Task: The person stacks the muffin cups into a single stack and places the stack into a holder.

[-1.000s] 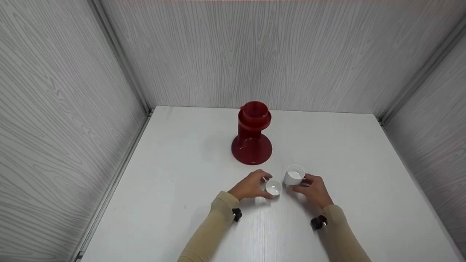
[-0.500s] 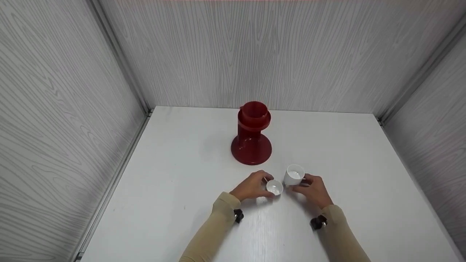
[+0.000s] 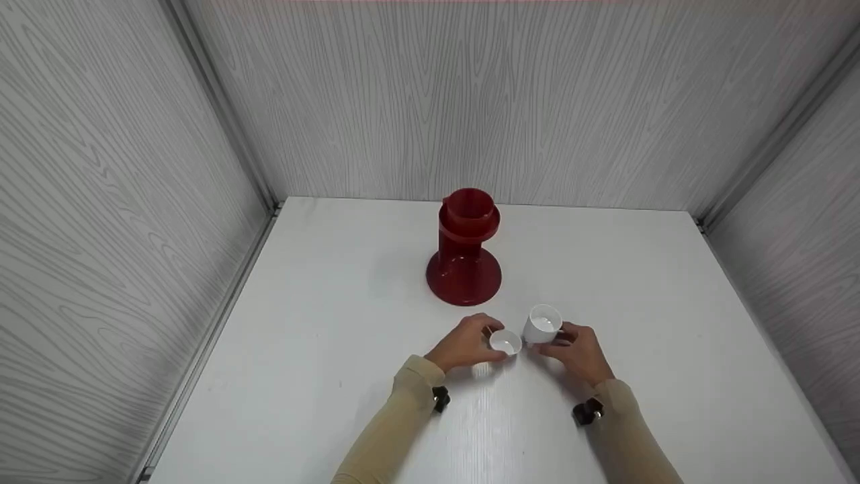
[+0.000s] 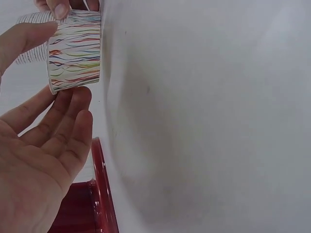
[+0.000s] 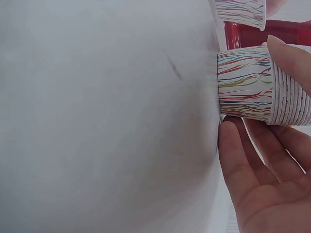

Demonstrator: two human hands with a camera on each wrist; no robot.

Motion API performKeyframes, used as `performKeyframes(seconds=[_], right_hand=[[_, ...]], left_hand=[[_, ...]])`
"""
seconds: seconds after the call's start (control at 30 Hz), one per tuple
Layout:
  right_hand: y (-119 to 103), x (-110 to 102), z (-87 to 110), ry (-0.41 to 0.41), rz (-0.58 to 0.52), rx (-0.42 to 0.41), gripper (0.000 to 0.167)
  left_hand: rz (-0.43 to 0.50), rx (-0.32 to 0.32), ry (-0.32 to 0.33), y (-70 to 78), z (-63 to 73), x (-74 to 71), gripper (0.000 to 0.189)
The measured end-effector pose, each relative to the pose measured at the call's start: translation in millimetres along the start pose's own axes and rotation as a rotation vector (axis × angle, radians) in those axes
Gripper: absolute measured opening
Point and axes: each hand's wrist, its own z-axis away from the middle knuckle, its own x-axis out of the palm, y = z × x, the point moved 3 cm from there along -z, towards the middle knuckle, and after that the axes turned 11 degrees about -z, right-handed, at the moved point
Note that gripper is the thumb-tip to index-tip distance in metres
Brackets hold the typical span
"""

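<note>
My left hand (image 3: pixel 463 343) pinches one small white paper baking cup (image 3: pixel 505 342) between thumb and fingers, its opening facing up and slightly tilted. Wavy coloured lines run over the cup's outside (image 4: pixel 75 53) in the left wrist view. Close by on the right, my right hand (image 3: pixel 579 351) holds a stack of the same paper baking cups (image 3: pixel 543 324), thumb on one side and fingers on the other. The stack's many nested rims (image 5: pixel 291 99) show in the right wrist view, its base at or close to the table.
Behind the hands stands a dark red plastic stand (image 3: pixel 463 275) with a round base and a cup-shaped top. The white table (image 3: pixel 322 323) is enclosed by grey wood-grain panels (image 3: pixel 443 101) at the back and both sides.
The single baking cup in my left hand has shifted slightly and tilted a little. My right hand and its stack stay almost still.
</note>
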Motion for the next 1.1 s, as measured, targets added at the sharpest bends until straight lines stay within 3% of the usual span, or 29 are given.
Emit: performKeyframes(seconds=[0.3, 0.5, 0.87, 1.1], right_hand=[[0.3, -0.1, -0.7, 0.011, -0.007, 0.007, 0.054], [0.2, -0.4, -0.8, 0.013, 0.002, -0.003, 0.052], [-1.0, -0.7, -1.2, 0.014, 0.011, -0.002, 0.052], [-0.3, -1.6, -1.1, 0.012, 0.043, -0.005, 0.052]], left_hand=[[0.001, 0.009, 0.022, 3.1, -5.4, -13.9, 0.055], [-0.032, 0.051, 0.065, 9.4, -8.7, -26.6, 0.057], [-0.041, 0.111, 0.115, 27.8, -16.4, -45.5, 0.055], [-0.009, 0.124, 0.101, 43.3, -21.0, -52.2, 0.053]])
